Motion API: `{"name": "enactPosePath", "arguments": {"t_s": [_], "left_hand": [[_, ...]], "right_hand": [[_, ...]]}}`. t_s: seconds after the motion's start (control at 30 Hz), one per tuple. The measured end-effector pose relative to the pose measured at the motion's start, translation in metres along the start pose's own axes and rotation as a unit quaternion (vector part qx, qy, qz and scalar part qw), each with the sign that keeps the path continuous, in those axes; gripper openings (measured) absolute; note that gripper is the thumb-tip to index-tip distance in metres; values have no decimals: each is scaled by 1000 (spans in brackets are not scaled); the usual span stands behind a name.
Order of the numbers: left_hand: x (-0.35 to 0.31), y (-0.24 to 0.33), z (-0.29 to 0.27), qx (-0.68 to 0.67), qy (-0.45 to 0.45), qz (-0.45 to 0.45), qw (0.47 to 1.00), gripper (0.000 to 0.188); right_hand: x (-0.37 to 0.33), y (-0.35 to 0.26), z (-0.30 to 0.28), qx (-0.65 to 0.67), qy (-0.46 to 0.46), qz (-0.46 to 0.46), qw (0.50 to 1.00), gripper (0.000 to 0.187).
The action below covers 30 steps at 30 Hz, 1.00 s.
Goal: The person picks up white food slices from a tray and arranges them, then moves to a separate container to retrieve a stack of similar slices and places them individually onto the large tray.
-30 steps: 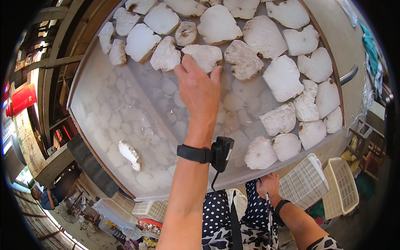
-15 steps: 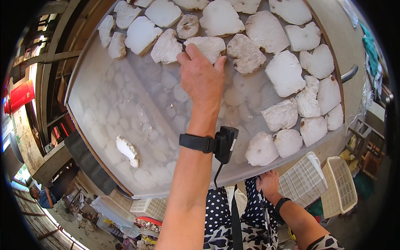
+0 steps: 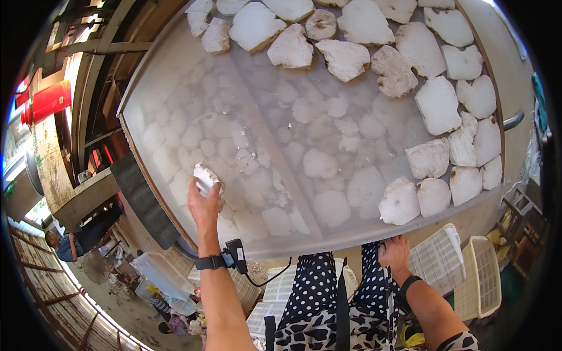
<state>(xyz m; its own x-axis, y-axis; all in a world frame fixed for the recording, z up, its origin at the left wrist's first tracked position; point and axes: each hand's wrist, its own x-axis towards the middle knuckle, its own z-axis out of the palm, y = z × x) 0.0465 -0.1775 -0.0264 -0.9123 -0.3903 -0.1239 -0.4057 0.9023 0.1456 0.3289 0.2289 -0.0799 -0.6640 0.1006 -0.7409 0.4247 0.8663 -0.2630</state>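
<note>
My left hand (image 3: 205, 202) is over the left part of a translucent-topped table (image 3: 246, 117), its fingers and thumb closed round a small white rough-edged slab (image 3: 206, 177) tilted on its edge. Flat off-white slabs like it, some with brown rims, lie along the far and right sides, among them a whitish slab (image 3: 345, 60) and a browner slab (image 3: 393, 71). Below the near edge, my right hand (image 3: 395, 253) hangs close to the dotted trousers. Its fingers are curled, and what they hold, if anything, is hidden.
Blurred pale pieces show through the tabletop, and white crumbs lie on it. Pale plastic crates (image 3: 477, 278) stand beyond the near right corner. A metal handle (image 3: 514, 119) sticks out on the right. At far left are a red container (image 3: 50, 102) and a person (image 3: 69, 245).
My left hand has left a slab in the far row and come back to the near left, taking hold of the small slab there. The view has shifted. My right hand stays low.
</note>
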Motion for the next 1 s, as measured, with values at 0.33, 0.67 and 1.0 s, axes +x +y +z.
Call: {"name": "enactPosePath", "arguments": {"t_s": [0.33, 0.67, 1.0], "left_hand": [[17, 126, 30, -114, -9, 114, 987, 66], [49, 212, 47, -127, 33, 182, 974, 60], [60, 222, 53, -124, 50, 169, 977, 56]], "right_hand": [[-3, -7, 2, -27, 12, 5, 1000, 24], [-2, -5, 6, -10, 25, -1, 1000, 26], [0, -2, 2, -19, 7, 5, 1000, 29]]}}
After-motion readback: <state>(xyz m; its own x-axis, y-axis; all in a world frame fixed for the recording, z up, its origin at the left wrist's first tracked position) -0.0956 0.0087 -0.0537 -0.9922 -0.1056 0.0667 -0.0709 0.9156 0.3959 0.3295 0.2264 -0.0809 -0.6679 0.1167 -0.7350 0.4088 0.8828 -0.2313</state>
